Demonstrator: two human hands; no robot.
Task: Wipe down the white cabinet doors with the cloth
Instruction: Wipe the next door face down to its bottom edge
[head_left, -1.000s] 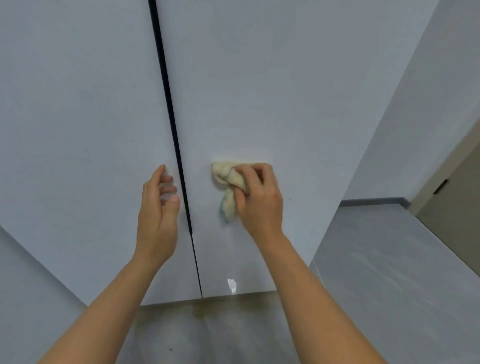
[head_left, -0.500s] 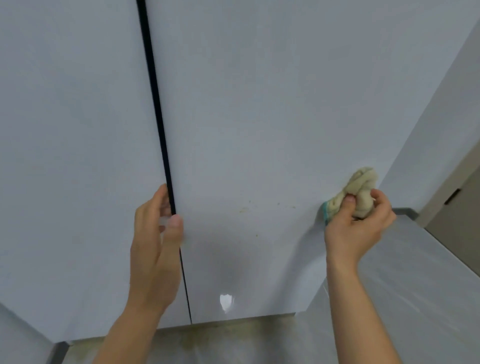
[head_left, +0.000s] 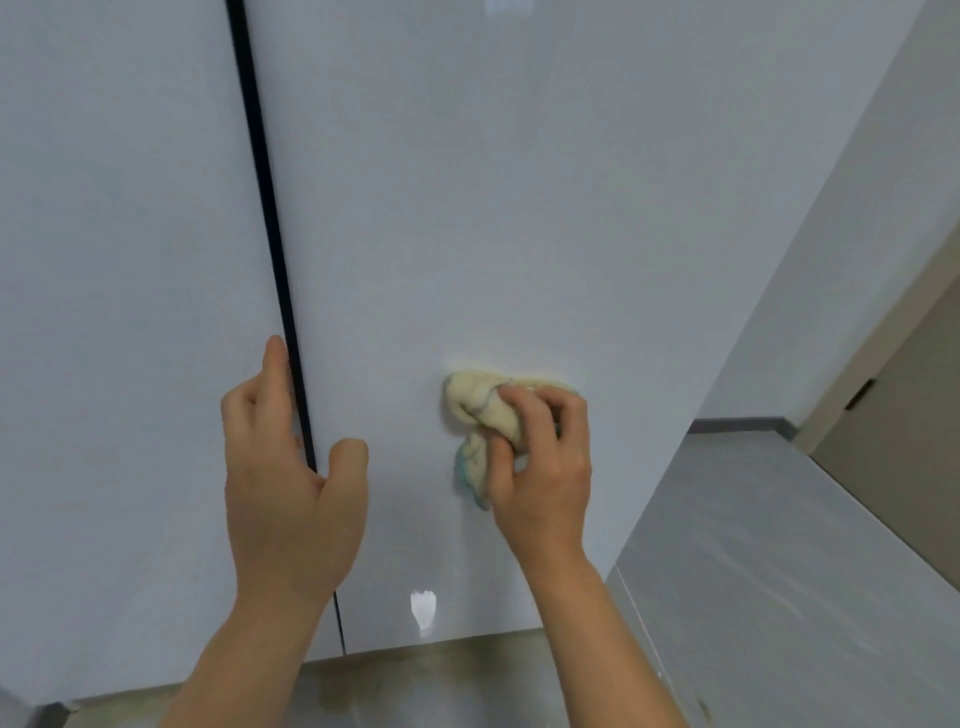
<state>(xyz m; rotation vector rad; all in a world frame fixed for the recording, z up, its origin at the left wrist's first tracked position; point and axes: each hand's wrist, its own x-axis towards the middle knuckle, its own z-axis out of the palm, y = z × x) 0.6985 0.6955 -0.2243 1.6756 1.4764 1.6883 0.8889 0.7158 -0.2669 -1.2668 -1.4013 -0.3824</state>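
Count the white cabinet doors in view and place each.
2. The left door lies left of the dark gap; the right door is under the cloth. Others may lie outside the frame.

Left door (head_left: 119, 312) and right door (head_left: 519, 208) side by side, gap (head_left: 270, 234) between. Left hand (head_left: 291, 483) across gap, fingers on left door, thumb on right door. Cloth (head_left: 480, 415) against right door, under right hand (head_left: 540, 457). Floor (head_left: 779, 597) right of and below doors.
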